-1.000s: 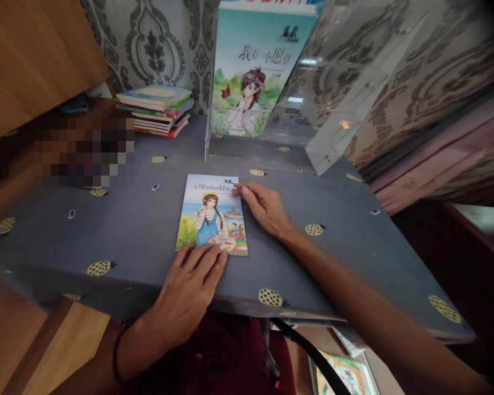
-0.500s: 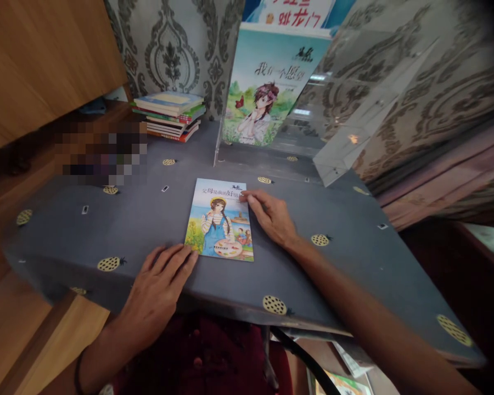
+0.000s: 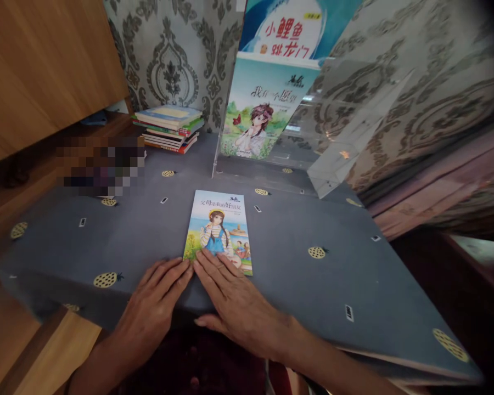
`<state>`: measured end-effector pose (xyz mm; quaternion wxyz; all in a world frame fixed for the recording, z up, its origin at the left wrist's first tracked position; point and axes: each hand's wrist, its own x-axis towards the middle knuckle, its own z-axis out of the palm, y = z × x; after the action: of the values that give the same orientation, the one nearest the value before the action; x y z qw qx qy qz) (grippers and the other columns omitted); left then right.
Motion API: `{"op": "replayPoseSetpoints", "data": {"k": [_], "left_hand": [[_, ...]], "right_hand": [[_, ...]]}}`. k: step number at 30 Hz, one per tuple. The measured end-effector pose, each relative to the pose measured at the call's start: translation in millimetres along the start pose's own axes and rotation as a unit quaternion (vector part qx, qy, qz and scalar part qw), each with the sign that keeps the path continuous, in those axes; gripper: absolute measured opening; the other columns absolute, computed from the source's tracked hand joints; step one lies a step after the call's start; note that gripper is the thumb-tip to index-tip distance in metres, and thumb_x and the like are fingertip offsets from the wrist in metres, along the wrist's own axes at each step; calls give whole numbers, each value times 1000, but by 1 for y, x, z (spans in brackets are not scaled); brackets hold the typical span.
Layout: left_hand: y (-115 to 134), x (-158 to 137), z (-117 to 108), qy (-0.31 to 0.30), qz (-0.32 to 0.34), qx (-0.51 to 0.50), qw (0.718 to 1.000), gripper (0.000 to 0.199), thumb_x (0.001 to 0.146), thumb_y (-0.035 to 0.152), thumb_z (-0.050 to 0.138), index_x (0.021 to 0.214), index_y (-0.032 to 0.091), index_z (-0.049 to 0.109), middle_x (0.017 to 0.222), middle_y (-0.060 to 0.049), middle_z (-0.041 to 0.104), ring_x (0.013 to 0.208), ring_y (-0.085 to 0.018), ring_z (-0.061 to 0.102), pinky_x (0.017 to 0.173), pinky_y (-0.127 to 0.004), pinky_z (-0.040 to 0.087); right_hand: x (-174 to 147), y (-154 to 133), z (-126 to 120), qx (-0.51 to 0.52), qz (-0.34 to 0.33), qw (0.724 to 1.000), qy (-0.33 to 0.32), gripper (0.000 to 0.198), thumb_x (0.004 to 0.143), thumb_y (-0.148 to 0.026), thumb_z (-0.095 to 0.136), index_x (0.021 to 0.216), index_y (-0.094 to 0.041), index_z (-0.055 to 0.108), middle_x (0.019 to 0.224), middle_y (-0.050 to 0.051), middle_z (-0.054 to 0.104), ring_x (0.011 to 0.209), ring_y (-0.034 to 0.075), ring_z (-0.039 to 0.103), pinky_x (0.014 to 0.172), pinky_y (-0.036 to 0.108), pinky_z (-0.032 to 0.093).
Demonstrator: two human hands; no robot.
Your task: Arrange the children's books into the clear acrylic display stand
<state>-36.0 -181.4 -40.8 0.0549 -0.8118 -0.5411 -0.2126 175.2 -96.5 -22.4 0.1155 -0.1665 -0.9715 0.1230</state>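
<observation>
A thin illustrated book (image 3: 216,230) lies flat and closed on the table, its cover showing a figure in a yellow hat and blue overalls. My right hand (image 3: 234,299) rests with fingers stretched out over the lower part of that cover. Beside it, my left hand (image 3: 154,299) lies flat at the table's near edge, its fingertips at the book's lower left corner. Neither hand grips anything.
A clear acrylic stand (image 3: 296,145) at the back holds a green-blue book (image 3: 267,109), with another blue book (image 3: 288,30) above. Several books form a stack (image 3: 170,129) at the back left. A grey patterned cloth (image 3: 292,236) covers the table. A blurred patch hides something at left.
My right hand has moved from the book's upper right edge down onto its lower cover. The left hand stays near the lower left corner. The camera view has tilted up slightly.
</observation>
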Motion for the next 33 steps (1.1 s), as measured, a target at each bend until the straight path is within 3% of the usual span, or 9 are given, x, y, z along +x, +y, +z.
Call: {"op": "replayPoseSetpoints", "data": {"k": [5, 9, 17, 21, 24, 29, 33], "left_hand": [[-2, 5, -3, 9, 12, -1, 1000, 51, 92, 1, 36, 135, 15, 60, 128, -12, 68, 124, -25, 58, 103, -47, 51], [-4, 20, -8, -13, 25, -9, 1000, 48, 91, 0, 37, 131, 14, 61, 129, -11, 68, 124, -23, 60, 104, -45, 52], [-25, 62, -1, -101, 77, 3, 992, 49, 98, 11, 34, 145, 15, 47, 148, -14, 54, 137, -23, 51, 109, -47, 47], [-33, 72, 1, -107, 68, -9, 992, 44, 102, 17, 35, 143, 20, 50, 143, -11, 59, 134, -24, 54, 108, -50, 48], [-41, 77, 5, -100, 50, 0, 994, 41, 103, 25, 37, 142, 19, 50, 142, -12, 60, 131, -25, 56, 107, -50, 49], [-62, 88, 25, -74, 7, 54, 996, 45, 104, 38, 38, 142, 17, 51, 149, -17, 52, 136, -30, 52, 106, -49, 49], [-74, 103, 45, -55, -22, 72, 996, 49, 103, 43, 40, 143, 17, 50, 145, -20, 55, 136, -33, 51, 104, -52, 50]], "right_hand": [[-24, 16, -1, -30, 47, 998, 0, 84, 98, -54, 52, 159, -8, 17, 161, 19, 28, 152, 31, 20, 122, 54, 30], [-23, 23, -7, -26, 66, 997, -18, 78, 100, -54, 47, 157, -6, 25, 160, 21, 30, 152, 32, 20, 122, 55, 30], [47, 49, -15, 42, 77, 996, -13, 78, 100, -61, 38, 155, -6, 32, 160, 19, 32, 152, 29, 23, 123, 50, 28], [83, 74, -12, 47, 70, 996, -9, 70, 103, -59, 30, 153, -10, 39, 158, 16, 38, 151, 25, 27, 123, 48, 26], [95, 97, -14, 25, 97, 995, 7, 70, 104, -57, 29, 150, -6, 41, 157, 19, 39, 150, 26, 29, 123, 49, 26], [78, 129, -17, -37, 219, 974, 43, 70, 104, -53, 31, 148, 0, 44, 155, 25, 38, 149, 33, 29, 121, 55, 27], [47, 128, -10, -69, 262, 960, 70, 71, 103, -53, 35, 149, 1, 42, 156, 28, 35, 148, 36, 30, 118, 57, 33]]}}
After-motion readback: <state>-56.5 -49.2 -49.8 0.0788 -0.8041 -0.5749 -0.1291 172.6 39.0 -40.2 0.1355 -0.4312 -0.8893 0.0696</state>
